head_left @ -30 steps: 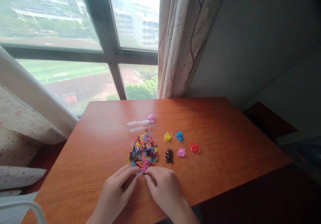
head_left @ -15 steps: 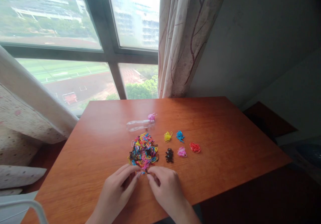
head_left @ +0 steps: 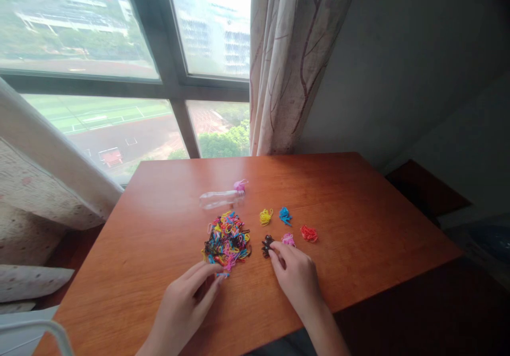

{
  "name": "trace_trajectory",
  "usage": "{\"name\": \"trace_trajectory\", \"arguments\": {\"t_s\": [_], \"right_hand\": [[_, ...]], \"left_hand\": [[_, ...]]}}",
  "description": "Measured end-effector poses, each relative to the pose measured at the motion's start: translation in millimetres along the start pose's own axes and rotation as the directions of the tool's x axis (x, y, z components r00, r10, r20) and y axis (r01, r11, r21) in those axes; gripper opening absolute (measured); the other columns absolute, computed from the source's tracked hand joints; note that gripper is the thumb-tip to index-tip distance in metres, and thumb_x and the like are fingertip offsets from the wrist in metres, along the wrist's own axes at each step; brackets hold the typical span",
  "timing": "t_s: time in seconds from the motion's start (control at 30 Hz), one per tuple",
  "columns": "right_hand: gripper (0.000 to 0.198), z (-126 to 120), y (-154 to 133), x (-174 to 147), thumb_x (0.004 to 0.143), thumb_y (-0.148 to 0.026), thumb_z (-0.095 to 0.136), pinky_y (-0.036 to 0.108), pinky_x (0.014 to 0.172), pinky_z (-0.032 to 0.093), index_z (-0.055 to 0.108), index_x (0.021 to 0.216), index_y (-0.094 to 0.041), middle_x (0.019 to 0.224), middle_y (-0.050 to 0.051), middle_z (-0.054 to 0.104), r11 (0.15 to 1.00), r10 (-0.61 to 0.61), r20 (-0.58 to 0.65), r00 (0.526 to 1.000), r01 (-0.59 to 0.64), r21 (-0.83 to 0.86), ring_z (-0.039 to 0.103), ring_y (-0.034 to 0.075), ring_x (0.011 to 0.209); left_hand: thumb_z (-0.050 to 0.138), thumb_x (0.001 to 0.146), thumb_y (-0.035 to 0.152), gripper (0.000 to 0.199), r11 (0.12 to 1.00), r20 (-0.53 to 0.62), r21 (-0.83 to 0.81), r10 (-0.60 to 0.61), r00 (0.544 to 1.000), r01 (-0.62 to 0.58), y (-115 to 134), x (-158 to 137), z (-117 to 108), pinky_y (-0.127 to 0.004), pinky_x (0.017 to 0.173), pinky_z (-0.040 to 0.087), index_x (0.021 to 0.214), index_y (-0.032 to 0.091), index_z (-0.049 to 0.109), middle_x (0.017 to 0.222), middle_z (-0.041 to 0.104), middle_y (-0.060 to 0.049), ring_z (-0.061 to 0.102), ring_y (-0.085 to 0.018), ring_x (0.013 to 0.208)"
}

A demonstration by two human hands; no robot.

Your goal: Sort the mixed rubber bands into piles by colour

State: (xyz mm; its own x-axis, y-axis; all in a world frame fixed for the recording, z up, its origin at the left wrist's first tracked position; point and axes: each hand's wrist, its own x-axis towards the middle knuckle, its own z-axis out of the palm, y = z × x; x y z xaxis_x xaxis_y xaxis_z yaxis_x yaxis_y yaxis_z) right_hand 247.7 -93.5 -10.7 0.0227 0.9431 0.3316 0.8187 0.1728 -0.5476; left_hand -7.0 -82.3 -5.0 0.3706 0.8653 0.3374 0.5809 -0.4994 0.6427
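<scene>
A mixed heap of small rubber bands (head_left: 227,239) in several colours lies on the wooden table. At its near edge, my left hand (head_left: 193,292) has thumb and forefinger closed on a blue rubber band (head_left: 223,275). My right hand (head_left: 297,271) reaches the small pile of black rubber bands (head_left: 266,246); its thumb and forefinger pinch a black band at the pile's right side. Just beyond the right hand's knuckles sits a pile of pink rubber bands (head_left: 288,239), partly covered by the hand.
Piles of yellow bands (head_left: 266,217), blue bands (head_left: 285,215) and red bands (head_left: 309,234) are spaced over the table (head_left: 358,202). A clear plastic bottle (head_left: 221,199) with a pink cap (head_left: 239,185) lies behind the heap. Window and curtain (head_left: 279,79) stand beyond.
My right hand has moved right, from the heap's near edge to the black pile, carrying a black band. My left hand has stayed almost in place.
</scene>
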Motion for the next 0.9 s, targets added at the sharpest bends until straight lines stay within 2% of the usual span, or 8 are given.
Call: {"name": "trace_trajectory", "arguments": {"t_s": [0.17,0.23,0.33,0.43,0.53,0.63,0.9], "right_hand": [[0.018,0,0,-4,0.094,-0.017,0.051,0.024,0.066,0.040,0.068,0.096,-0.022,0.083,0.001,0.072,1.000,0.006,-0.014,1.000,-0.006,0.006,0.067,0.017,0.070],[0.018,0,-1,-7,0.095,-0.018,0.050,0.024,0.066,0.041,0.068,0.097,-0.022,0.081,0.001,0.072,1.000,0.012,-0.024,1.000,-0.011,0.025,0.067,0.017,0.068],[0.018,1,-2,-15,0.096,-0.020,0.050,0.024,0.066,0.042,0.068,0.098,-0.022,0.079,0.001,0.071,0.998,0.025,-0.031,0.999,-0.023,0.061,0.067,0.016,0.067],[0.019,3,-3,-26,0.097,-0.021,0.049,0.024,0.068,0.044,0.067,0.098,-0.022,0.082,0.002,0.072,0.995,0.022,-0.009,1.000,-0.021,0.095,0.068,0.017,0.071],[0.020,5,0,-36,0.098,-0.022,0.047,0.025,0.069,0.045,0.067,0.096,-0.022,0.083,0.002,0.071,0.993,0.006,0.022,1.000,-0.008,0.116,0.068,0.017,0.072],[0.020,6,3,-42,0.098,-0.023,0.047,0.025,0.068,0.045,0.067,0.094,-0.023,0.081,0.002,0.071,0.991,0.004,0.032,0.999,-0.009,0.133,0.067,0.017,0.072],[0.024,5,3,-47,0.097,-0.020,0.045,0.025,0.068,0.046,0.068,0.093,-0.022,0.078,0.003,0.071,0.990,0.000,-0.008,1.000,0.001,0.138,0.069,0.018,0.071]], "left_hand": [[0.055,0.092,0.022,0.014,1.000,0.025,0.018,0.004,1.000,-0.005,-2,0,1,-0.018,0.067,0.053,0.101,0.026,0.066,0.088,0.073,0.001,0.070,-0.012,0.074],[0.054,0.093,0.023,0.014,1.000,0.049,0.030,0.000,0.999,-0.001,2,3,1,-0.018,0.063,0.051,0.101,0.025,0.065,0.084,0.071,0.001,0.067,-0.011,0.066],[0.051,0.096,0.026,0.014,0.998,0.099,0.058,-0.002,0.995,-0.004,16,18,3,-0.018,0.055,0.046,0.099,0.025,0.065,0.075,0.066,0.002,0.059,-0.010,0.056],[0.048,0.097,0.028,0.017,0.994,0.163,0.105,0.020,0.986,-0.038,38,42,10,-0.019,0.059,0.046,0.095,0.024,0.065,0.078,0.066,0.001,0.063,-0.011,0.065],[0.044,0.098,0.024,0.021,0.976,0.285,0.190,0.051,0.957,-0.109,60,71,20,-0.022,0.063,0.047,0.093,0.024,0.065,0.084,0.068,0.000,0.066,-0.013,0.074],[0.046,0.096,0.024,0.019,0.937,0.428,0.281,0.071,0.901,-0.208,73,96,34,-0.024,0.064,0.048,0.093,0.024,0.065,0.087,0.070,-0.001,0.068,-0.016,0.078],[0.056,0.089,0.023,0.009,0.893,0.535,0.330,0.091,0.840,-0.307,86,134,69,-0.027,0.063,0.050,0.086,0.021,0.064,0.086,0.071,-0.005,0.071,-0.022,0.081]]}}
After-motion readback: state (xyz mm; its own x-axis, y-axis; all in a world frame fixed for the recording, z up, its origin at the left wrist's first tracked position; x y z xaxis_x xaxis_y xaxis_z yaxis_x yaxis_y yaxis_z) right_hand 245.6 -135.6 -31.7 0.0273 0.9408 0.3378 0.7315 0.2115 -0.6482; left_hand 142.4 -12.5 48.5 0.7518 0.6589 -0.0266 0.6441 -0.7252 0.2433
